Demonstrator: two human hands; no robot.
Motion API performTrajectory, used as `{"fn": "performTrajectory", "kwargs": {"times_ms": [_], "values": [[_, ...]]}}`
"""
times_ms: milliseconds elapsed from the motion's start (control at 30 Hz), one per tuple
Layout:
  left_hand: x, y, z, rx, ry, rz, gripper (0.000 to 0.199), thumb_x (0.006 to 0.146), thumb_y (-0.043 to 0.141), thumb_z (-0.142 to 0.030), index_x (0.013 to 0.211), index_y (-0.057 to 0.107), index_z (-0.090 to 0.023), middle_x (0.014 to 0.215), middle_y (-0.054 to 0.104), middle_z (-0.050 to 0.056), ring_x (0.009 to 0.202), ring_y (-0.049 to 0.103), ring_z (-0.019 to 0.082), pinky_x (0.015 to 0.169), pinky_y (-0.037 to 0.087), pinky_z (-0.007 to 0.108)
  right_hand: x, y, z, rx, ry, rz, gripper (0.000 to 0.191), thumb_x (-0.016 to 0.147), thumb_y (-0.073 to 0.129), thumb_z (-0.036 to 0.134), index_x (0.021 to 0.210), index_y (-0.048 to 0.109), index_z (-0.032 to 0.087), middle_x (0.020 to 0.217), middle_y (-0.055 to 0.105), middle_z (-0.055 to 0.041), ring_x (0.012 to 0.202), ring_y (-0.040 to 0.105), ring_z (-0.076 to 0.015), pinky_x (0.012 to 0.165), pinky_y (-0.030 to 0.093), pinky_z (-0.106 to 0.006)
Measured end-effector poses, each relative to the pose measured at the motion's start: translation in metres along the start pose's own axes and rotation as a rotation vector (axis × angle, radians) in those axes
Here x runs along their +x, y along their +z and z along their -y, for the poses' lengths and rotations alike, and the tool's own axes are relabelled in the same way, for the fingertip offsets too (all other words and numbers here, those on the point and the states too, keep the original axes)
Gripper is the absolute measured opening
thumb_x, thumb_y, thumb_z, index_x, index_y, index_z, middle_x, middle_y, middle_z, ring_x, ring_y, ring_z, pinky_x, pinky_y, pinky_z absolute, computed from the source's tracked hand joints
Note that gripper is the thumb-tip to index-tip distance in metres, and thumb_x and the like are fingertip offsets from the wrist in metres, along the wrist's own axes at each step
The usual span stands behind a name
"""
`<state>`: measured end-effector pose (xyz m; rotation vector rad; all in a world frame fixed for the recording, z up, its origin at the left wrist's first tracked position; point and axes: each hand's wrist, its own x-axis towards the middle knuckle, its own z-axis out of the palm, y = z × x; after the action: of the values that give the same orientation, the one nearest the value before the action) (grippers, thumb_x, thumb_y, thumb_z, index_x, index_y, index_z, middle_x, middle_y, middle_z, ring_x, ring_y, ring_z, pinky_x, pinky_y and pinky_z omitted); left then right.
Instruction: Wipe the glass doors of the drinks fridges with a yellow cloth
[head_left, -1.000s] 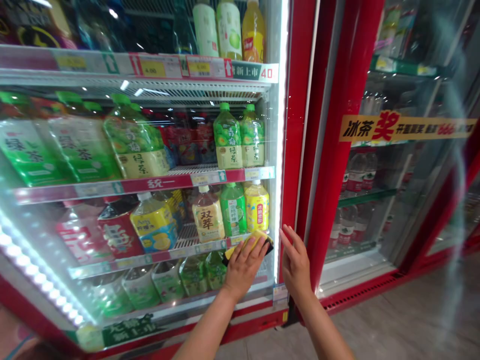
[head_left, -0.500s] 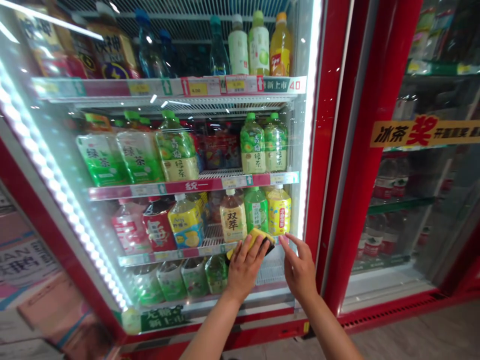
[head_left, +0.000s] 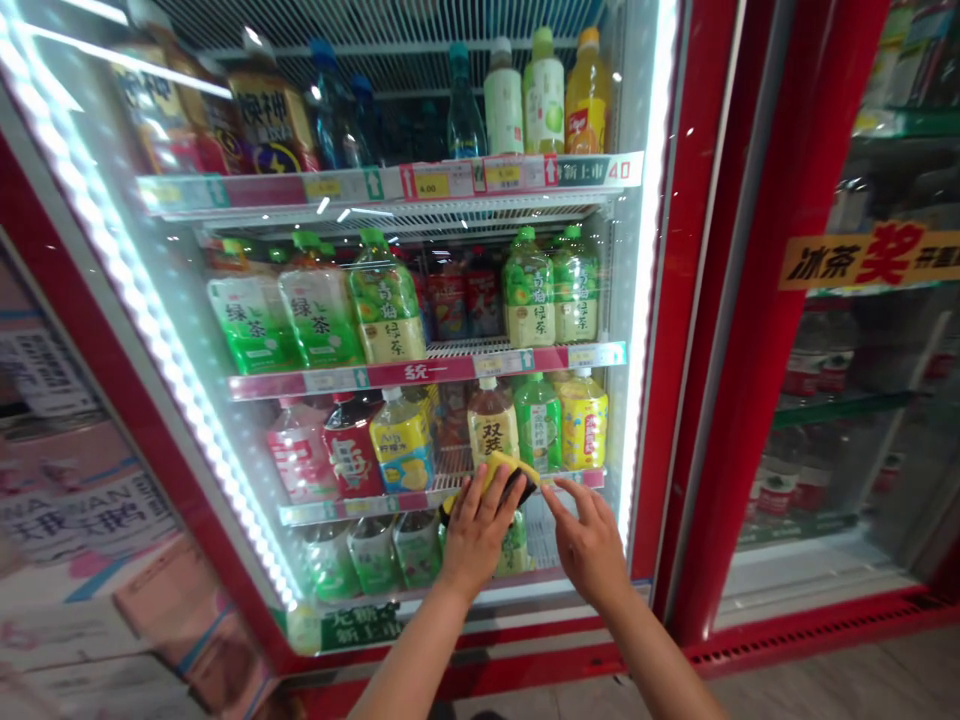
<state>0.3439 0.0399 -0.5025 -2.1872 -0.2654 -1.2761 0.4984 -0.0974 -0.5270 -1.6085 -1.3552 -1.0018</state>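
My left hand (head_left: pixel 474 535) grips a yellow-and-black sponge (head_left: pixel 519 466) at the glass front of a red-framed cooler (head_left: pixel 691 200).
My fingers lie slightly parted across it; my right hand (head_left: pixel 591 540), loosely spread, forefinger extended, is just beside its right end. Beyond the glass, a yellow bottle (head_left: pixel 584 420) stands above.

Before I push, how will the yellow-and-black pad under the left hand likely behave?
The pad looks spongy, so it would probably give when pressed. Largely covered by the left hand, it is likely light. Its slab-like edge suggests sliding rather than rolling.
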Motion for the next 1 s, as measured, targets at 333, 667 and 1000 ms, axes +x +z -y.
{"fn": "performTrajectory", "kwargs": {"times_ms": [333, 667, 1000], "values": [[-0.059, -0.013, 0.019, 0.058, -0.121, -0.005, 0.085, 0.088, 0.053, 0.003, 0.162, 0.028, -0.029, 0.173, 0.017, 0.000, 0.161, 0.013, 0.027, 0.132, 0.017, 0.045, 0.005, 0.011, 0.023, 0.057, -0.033, 0.028, 0.052, 0.091, 0.049, 0.004, 0.138, 0.062, 0.024, 0.124, 0.065, -0.0116, 0.110, 0.059, -0.0256, 0.092, 0.053, -0.041], [-0.050, -0.025, 0.057, 0.117, -0.322, -0.096, 0.089, 0.089, 0.056, 0.003, 0.164, 0.022, -0.028, 0.173, 0.014, 0.007, 0.160, 0.015, 0.029, 0.130, 0.027, 0.049, 0.013, 0.018, 0.042, 0.021, -0.047, -0.012, 0.053, 0.092, 0.050, 0.006, 0.138, 0.061, 0.028, 0.126, 0.066, -0.0098, 0.115, 0.060, -0.0262, 0.097, 0.048, -0.043], [-0.052, -0.030, 0.073, 0.003, -0.142, -0.048, 0.080, 0.092, 0.052, 0.000, 0.162, 0.029, -0.031, 0.171, 0.026, 0.001, 0.160, 0.019, 0.027, 0.130, 0.028, 0.045, 0.019, 0.022, 0.069, 0.036, -0.117, -0.016, 0.051, 0.096, 0.050, 0.009, 0.142, 0.058, 0.028, 0.127, 0.066, -0.0100, 0.117, 0.059, -0.0271, 0.099, 0.048, -0.045]]}}
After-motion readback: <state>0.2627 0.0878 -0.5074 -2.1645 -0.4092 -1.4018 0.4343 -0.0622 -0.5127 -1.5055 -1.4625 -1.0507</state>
